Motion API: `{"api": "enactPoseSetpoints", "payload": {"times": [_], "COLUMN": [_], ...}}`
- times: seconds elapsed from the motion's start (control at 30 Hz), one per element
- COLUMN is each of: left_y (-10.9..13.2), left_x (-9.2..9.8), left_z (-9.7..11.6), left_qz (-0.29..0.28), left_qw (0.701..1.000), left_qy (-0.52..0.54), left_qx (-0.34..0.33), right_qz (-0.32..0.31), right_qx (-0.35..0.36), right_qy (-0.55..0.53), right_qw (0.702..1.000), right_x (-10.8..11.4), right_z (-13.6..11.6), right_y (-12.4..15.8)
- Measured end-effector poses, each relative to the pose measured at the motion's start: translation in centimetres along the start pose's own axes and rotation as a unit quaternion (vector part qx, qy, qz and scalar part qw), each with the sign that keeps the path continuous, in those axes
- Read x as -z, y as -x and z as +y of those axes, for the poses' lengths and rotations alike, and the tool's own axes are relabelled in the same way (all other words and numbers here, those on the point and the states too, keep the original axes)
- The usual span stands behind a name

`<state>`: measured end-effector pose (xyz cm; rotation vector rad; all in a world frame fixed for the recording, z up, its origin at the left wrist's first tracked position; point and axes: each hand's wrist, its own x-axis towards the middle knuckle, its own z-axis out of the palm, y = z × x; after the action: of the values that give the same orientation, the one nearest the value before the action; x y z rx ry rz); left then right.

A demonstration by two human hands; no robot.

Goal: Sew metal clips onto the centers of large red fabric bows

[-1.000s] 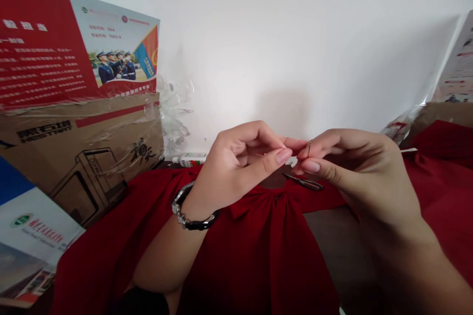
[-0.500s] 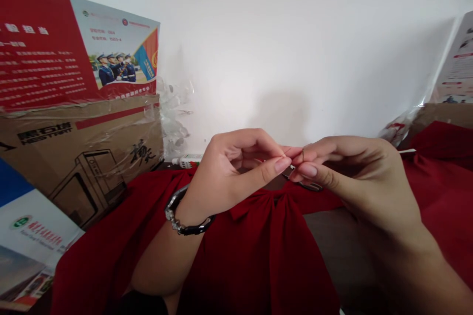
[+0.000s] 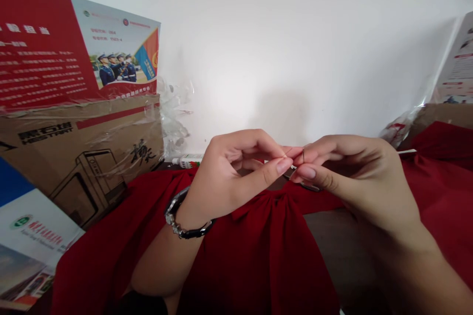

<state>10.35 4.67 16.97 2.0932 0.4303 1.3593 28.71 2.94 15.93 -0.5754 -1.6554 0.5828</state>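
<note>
A white plastered wall (image 3: 295,44) fills the background. At left, a red and white printed poster (image 3: 48,44) showing uniformed figures and a flag stands upright behind a brown cardboard carton (image 3: 81,128), which is wrapped in clear plastic film. At far right, a second printed sheet (image 3: 456,64) leans behind a cardboard edge, and at lower left a blue and white brochure (image 3: 33,236) lies tilted against the carton.

A deep red cloth (image 3: 258,256), gathered into folds, covers most of the brown bench (image 3: 332,241). It passes beneath both forearms.

Centre: the left hand (image 3: 229,177) and right hand (image 3: 354,177) are raised above the cloth, facing each other, with their fingertips almost touching. The left wrist wears a silver and black link bracelet (image 3: 181,219).

Detail: the right thumb and forefinger (image 3: 306,172) are pinched closed on a fine sewing needle (image 3: 303,156), which stands nearly upright between them, just beside the left fingertips. The left thumb and forefinger (image 3: 281,165) are also pinched closed; anything held between them is too fine to make out.

Below the hands, small dark-handled scissors (image 3: 308,185) lie on the cloth, partly hidden by the right fingers. A small white tube (image 3: 188,161) lies beyond the cloth, near the foot of the wall.
</note>
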Motion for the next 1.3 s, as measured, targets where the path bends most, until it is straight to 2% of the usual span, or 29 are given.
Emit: {"api": "enactPoseSetpoints", "payload": {"times": [0.33, 0.6, 0.77, 1.0, 1.3], "left_y": [0.02, -0.01, 0.02, -0.04, -0.01], "left_x": [-0.08, 0.02, -0.05, -0.08, -0.05], "left_z": [-0.04, -0.03, -0.23, -0.5, -0.31], "left_qz": [-0.002, -0.005, -0.008, -0.009, -0.004], "left_qw": [1.0, 1.0, 0.999, 0.998, 0.999], "left_qy": [0.009, 0.004, 0.02, 0.03, 0.022], "left_qx": [-0.023, -0.004, -0.036, -0.049, -0.037], "right_qz": [-0.005, -0.005, -0.007, -0.008, -0.007], "right_qx": [0.007, -0.001, 0.005, -0.018, -0.011], "right_qy": [-0.004, -0.009, -0.018, -0.01, 0.002], "right_qw": [1.0, 1.0, 1.0, 1.0, 1.0], "right_x": [0.08, 0.02, 0.09, 0.18, 0.19], "right_z": [0.16, 0.11, 0.19, 0.04, 0.14], "right_y": [0.04, 0.05, 0.06, 0.1, 0.11]}}
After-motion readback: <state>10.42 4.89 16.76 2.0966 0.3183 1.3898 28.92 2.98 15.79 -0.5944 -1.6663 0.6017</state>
